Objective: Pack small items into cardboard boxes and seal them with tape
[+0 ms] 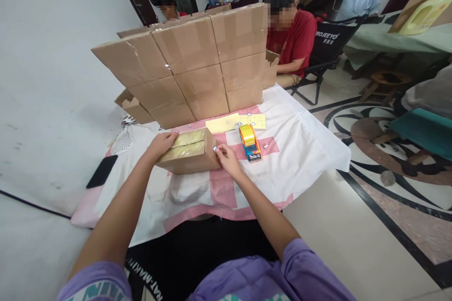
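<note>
So the person in the purple shirt (243, 277) has a small cardboard box (190, 163) sitting near the middle of the table, right in front of them, on a white and pink tablecloth (300, 136). Shiny yellowish tape (187, 150) runs over the top of it. The left hand (162, 146) lies on the left end of the box, fingers over the top edge; can't tell from here if it's actually gripping or just resting. The right hand (227, 160) is up by the right end, thumb and fingertips pinching a small white thing (215, 149) right at the side of the box. Too tiny for me to say what it is, tbh.

Just right of that hand there's an orange and blue tape dispenser (250, 143) with a yellow roll, and behind it a pale yellow paper strip (222, 124) with little drawings at one end. A flat black thing (102, 171) is over at the table's left edge. Across the back stands a big wall of taped-together cardboard (190, 51), and behind its right end someone in a red shirt (300, 37) sits with their head bent down
</note>
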Action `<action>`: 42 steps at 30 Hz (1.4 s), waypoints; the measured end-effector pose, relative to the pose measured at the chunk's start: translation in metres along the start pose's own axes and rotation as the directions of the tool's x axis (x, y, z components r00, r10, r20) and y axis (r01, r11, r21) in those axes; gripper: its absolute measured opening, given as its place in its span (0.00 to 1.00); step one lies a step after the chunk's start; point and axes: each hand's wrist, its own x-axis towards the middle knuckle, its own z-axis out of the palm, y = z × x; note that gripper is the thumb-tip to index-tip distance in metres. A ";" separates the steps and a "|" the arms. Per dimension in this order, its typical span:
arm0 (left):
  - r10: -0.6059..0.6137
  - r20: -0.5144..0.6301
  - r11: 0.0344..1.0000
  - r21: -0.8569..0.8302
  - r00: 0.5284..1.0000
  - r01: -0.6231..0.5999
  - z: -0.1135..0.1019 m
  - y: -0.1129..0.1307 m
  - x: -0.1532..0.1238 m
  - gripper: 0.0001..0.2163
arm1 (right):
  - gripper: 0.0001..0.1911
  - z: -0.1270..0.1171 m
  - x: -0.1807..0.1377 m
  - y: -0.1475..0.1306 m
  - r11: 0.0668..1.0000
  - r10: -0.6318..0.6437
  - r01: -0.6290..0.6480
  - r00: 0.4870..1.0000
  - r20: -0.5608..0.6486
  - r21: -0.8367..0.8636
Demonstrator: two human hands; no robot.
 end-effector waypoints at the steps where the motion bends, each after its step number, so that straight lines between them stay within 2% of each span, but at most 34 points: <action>1: 0.004 0.006 1.000 0.009 1.000 -0.004 0.000 0.003 0.000 0.30 | 0.12 -0.002 0.002 0.000 1.000 -0.004 0.004 1.000 -0.008 -0.014; 3: 0.016 0.020 0.999 0.030 1.000 -0.016 0.001 0.008 0.000 0.30 | 0.10 -0.007 0.005 0.000 0.999 -0.006 0.003 0.999 -0.048 -0.046; 7: 0.024 0.042 0.997 0.073 0.999 -0.027 0.003 0.015 0.002 0.29 | 0.12 -0.014 -0.002 0.001 0.998 -0.012 0.002 0.989 -0.150 -0.065; 9: 0.024 0.047 0.996 0.086 0.999 -0.028 0.003 0.017 0.002 0.29 | 0.12 -0.011 -0.016 0.003 0.999 -0.005 -0.001 0.992 -0.129 -0.043; 12: 0.030 0.050 0.995 0.095 0.998 -0.034 0.003 0.018 0.001 0.30 | 0.21 -0.001 -0.043 0.008 0.999 0.051 -0.051 0.997 -0.064 0.004; 15: 0.036 0.050 0.994 0.099 0.998 -0.041 0.001 0.020 -0.002 0.30 | 0.27 0.005 -0.059 0.013 0.996 0.078 -0.075 0.995 -0.062 0.045; 18: 0.043 0.048 0.993 0.106 0.998 -0.048 -0.001 0.021 -0.004 0.30 | 0.28 0.003 -0.057 0.012 0.996 0.079 -0.076 0.993 -0.085 0.048; 21: 0.044 0.053 0.992 0.115 0.998 -0.050 -0.001 0.022 -0.004 0.30 | 0.28 -0.001 -0.045 0.008 0.993 0.116 -0.115 0.992 -0.050 0.030; 27: 0.026 0.059 0.992 0.122 0.998 -0.033 0.003 0.019 0.000 0.30 | 0.32 0.000 -0.031 0.012 0.994 0.108 -0.108 0.994 -0.006 0.008; 30: 0.035 0.066 0.992 0.118 0.997 -0.043 0.003 0.019 0.002 0.30 | 0.34 0.000 -0.033 0.020 0.992 0.121 -0.121 0.993 0.013 -0.029; 38: 0.092 0.066 0.989 0.109 0.994 -0.099 0.001 0.018 0.001 0.29 | 0.38 0.004 -0.047 0.023 0.989 -0.008 0.010 1.000 0.009 -0.150; 42: 0.110 0.071 0.989 0.094 0.991 -0.117 0.002 0.018 0.001 0.30 | 0.43 0.009 -0.054 0.027 0.984 -0.001 0.003 1.000 0.012 -0.176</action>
